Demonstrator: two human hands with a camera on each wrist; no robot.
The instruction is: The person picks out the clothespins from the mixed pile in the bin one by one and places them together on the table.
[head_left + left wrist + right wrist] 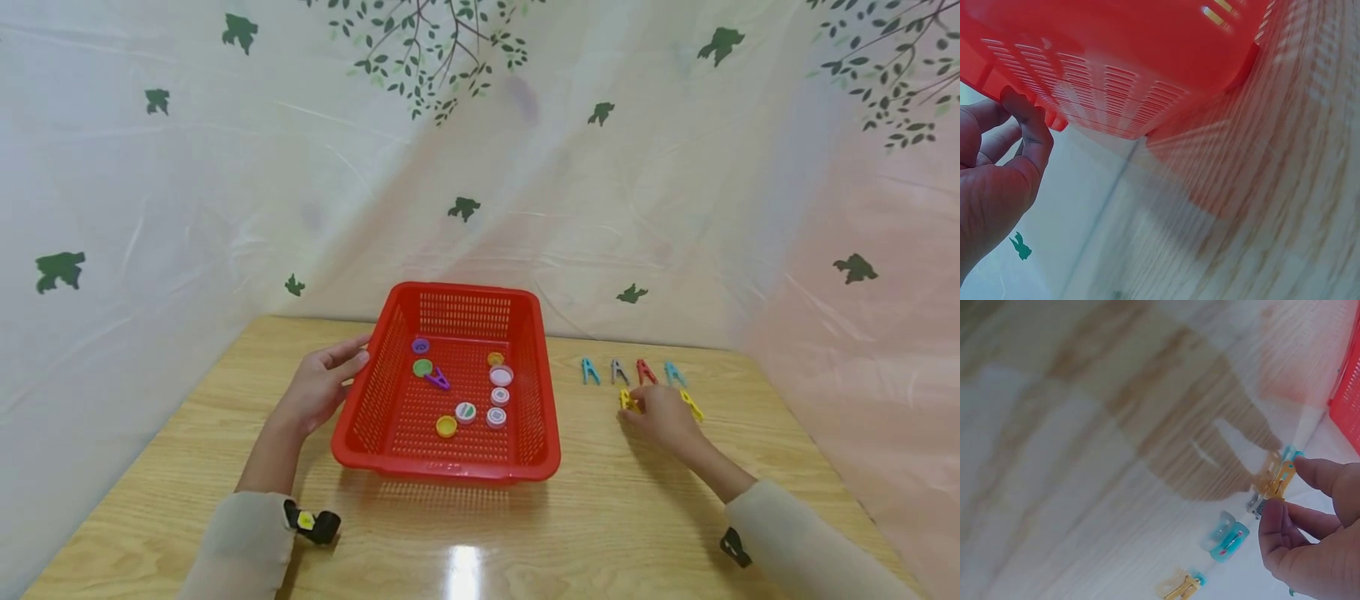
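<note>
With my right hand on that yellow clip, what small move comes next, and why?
Probably lift the yellow clip clear of the table. The right hand already pinches it, and the left hand steadies the red basket, where a purple clip already lies among the caps.

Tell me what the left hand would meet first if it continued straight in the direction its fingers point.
Probably the red basket: the left hand points right, its fingertips already touching the basket's slotted side wall.
</note>
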